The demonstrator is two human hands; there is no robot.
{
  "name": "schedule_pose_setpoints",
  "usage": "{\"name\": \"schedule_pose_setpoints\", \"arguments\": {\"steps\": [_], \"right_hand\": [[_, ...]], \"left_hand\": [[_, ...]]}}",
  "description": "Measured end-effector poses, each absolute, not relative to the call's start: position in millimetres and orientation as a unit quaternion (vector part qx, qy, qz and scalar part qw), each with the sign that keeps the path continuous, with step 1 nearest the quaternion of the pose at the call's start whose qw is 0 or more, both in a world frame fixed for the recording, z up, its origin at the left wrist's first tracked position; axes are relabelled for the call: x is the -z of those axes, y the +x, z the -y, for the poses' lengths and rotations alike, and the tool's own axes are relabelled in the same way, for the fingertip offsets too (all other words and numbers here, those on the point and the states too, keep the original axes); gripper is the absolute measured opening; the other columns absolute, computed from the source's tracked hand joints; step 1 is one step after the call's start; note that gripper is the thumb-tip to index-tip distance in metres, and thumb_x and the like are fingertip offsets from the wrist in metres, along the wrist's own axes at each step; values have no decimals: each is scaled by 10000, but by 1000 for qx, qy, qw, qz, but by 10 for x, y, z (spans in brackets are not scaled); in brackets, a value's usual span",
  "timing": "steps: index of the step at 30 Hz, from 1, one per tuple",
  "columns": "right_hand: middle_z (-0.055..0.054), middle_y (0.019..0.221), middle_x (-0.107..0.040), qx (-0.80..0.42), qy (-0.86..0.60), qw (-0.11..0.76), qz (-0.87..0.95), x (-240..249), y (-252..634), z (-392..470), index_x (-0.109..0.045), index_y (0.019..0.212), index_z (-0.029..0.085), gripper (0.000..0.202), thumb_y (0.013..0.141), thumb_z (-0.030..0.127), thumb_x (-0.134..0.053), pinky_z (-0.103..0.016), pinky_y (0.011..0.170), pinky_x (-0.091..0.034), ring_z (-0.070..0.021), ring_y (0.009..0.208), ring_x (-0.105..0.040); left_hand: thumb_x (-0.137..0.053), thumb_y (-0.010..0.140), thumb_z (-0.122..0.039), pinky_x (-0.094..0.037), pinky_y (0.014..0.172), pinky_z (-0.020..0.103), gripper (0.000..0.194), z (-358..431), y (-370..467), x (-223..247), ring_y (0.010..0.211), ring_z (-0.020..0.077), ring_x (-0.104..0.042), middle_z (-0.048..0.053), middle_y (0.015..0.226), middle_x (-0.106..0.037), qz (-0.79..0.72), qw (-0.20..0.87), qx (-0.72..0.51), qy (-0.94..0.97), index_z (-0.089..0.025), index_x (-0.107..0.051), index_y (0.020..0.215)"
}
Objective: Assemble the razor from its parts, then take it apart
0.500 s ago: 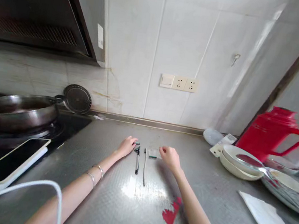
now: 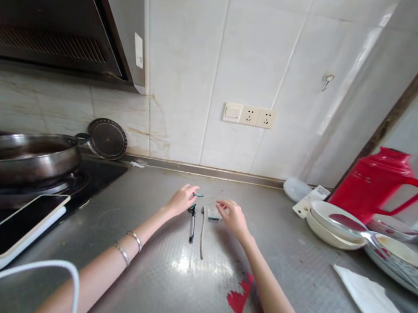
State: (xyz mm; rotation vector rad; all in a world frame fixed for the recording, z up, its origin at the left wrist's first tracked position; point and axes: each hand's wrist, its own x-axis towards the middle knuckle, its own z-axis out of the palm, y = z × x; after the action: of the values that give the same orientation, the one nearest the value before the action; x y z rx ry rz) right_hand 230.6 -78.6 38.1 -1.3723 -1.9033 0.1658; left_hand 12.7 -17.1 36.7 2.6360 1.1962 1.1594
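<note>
My left hand point(image 2: 182, 200) is above the countertop with its fingertips pinched on a small dark green strip that looks like a razor blade cartridge point(image 2: 198, 194). Just below those fingers lies a razor point(image 2: 192, 225) with a dark head and a black-and-grey handle. Beside it, to the right, is a thin pale rod point(image 2: 202, 234) with a short crosspiece at its top. A small clear item with a dark green edge point(image 2: 214, 218) rests between the rod and my right hand point(image 2: 232, 215). That hand hovers with its fingers slightly apart, and I see nothing in it.
At left, a phone point(image 2: 13, 232) with a white cable lies beside the stove, and a steel pan point(image 2: 24, 155) sits on the burner. At right stand a red thermos point(image 2: 373, 183), stacked bowls point(image 2: 332, 238) and a white paper point(image 2: 378, 310). A red patch point(image 2: 239, 297) marks the counter.
My left hand has risen slightly, lifting the small green cartridge away and to the right. My right hand has shifted a little left, its fingers loosening from a closed shape.
</note>
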Motion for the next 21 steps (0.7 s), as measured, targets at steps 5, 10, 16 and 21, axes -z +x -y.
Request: {"name": "schedule_pose_setpoints", "arguments": {"steps": [5, 10, 16, 21], "right_hand": [[-45, 829, -635, -92, -486, 429, 756, -355, 2270, 757, -637, 1003, 206, 269, 816, 343, -502, -263, 735, -418, -149, 757, -565], [-47, 835, -633, -106, -477, 425, 762, -340, 2266, 755, -653, 940, 205, 232, 790, 347, -548, -263, 708, -432, -150, 744, -570], [-35, 791, -632, -104, -465, 427, 768, -342, 2271, 744, -668, 870, 202, 179, 794, 309, -546, -252, 697, -425, -138, 711, -569], [-48, 774, -641, -106, -487, 417, 761, -320, 2372, 706, -680, 833, 187, 193, 781, 316, -546, -260, 697, -419, -153, 713, -572]], "left_hand": [[-480, 813, -159, -451, 814, 297, 304, 404, 305, -488, 873, 159, -562, 51, 908, -574, -324, 13, -365, 873, -186, -514, 1114], [-493, 808, -159, -456, 817, 301, 318, 492, 405, -473, 885, 161, -564, 50, 919, -573, -310, 27, -373, 874, -183, -500, 1125], [-521, 784, -148, -462, 810, 300, 321, 493, 422, -452, 872, 159, -567, 44, 897, -586, -307, 46, -377, 873, -185, -517, 1102], [-542, 771, -190, -452, 832, 319, 279, 435, 323, -482, 942, 177, -534, 60, 943, -588, -307, 15, -402, 863, -183, -553, 1050]]}}
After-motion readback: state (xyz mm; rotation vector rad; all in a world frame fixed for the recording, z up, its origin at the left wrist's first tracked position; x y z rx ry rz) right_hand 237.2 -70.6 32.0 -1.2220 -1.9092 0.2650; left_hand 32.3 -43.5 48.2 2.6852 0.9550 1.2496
